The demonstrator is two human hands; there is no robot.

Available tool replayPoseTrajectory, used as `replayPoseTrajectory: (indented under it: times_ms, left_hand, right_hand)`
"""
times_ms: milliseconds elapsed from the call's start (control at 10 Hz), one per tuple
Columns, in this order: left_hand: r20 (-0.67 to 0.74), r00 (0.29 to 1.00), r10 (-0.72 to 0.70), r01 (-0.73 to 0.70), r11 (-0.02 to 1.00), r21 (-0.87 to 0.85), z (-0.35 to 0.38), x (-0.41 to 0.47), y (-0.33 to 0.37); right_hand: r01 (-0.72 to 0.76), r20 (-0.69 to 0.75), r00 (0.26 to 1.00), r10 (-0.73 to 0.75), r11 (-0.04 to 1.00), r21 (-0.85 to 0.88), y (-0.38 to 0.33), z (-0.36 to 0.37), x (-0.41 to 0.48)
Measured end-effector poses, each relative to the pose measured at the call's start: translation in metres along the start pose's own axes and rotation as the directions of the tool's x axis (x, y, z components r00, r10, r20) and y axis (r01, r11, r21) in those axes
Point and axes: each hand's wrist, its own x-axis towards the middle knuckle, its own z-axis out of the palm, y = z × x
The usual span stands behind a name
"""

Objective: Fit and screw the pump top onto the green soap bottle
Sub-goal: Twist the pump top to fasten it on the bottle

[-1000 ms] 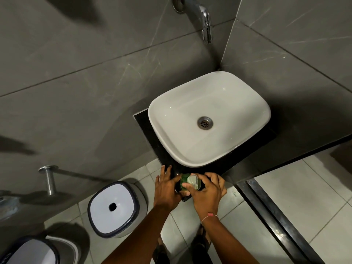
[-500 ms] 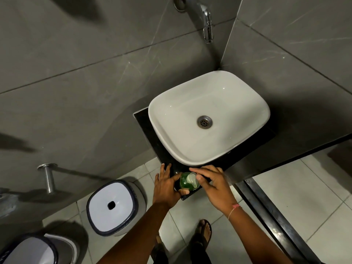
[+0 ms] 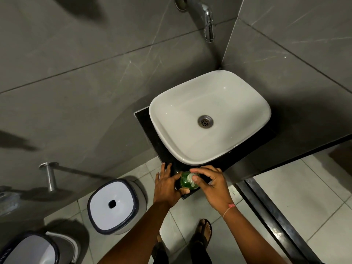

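The green soap bottle [image 3: 185, 181] stands on the near corner of the black counter [image 3: 144, 121], in front of the white basin. Its pale pump top [image 3: 191, 179] sits on the bottle's neck. My left hand [image 3: 166, 185] wraps the bottle's left side, thumb across the front, steadying it. My right hand [image 3: 211, 182] comes from the right with fingertips pinched on the pump top. Most of the bottle's body is hidden behind both hands.
A white basin [image 3: 209, 115] with a metal drain fills the counter, under a chrome wall tap [image 3: 207, 21]. Below left on the tiled floor stand a white-lidded bin [image 3: 114, 206] and another lidded container [image 3: 28, 248]. A chrome wall peg [image 3: 48, 174] juts out at left. My sandalled feet show below.
My right hand has turned around the pump top, its wrist swinging out to the right, while the left hand has kept its hold on the bottle. The view has shifted slightly.
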Motion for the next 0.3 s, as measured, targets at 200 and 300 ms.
replayPoseTrajectory:
  times_ms: [200,300]
  left_hand:
    - [0.008,1.0,0.004,-0.004,1.0,-0.002,-0.0008,-0.0009,-0.0008]
    - [0.025,1.0,0.008,-0.008,1.0,0.007,-0.0034,0.001,-0.0015]
  right_hand:
    - [0.001,-0.005,1.0,-0.001,1.0,-0.007,0.0013,0.0013,0.001]
    - [-0.018,-0.011,1.0,0.018,1.0,0.022,-0.003,0.0006,-0.0007]
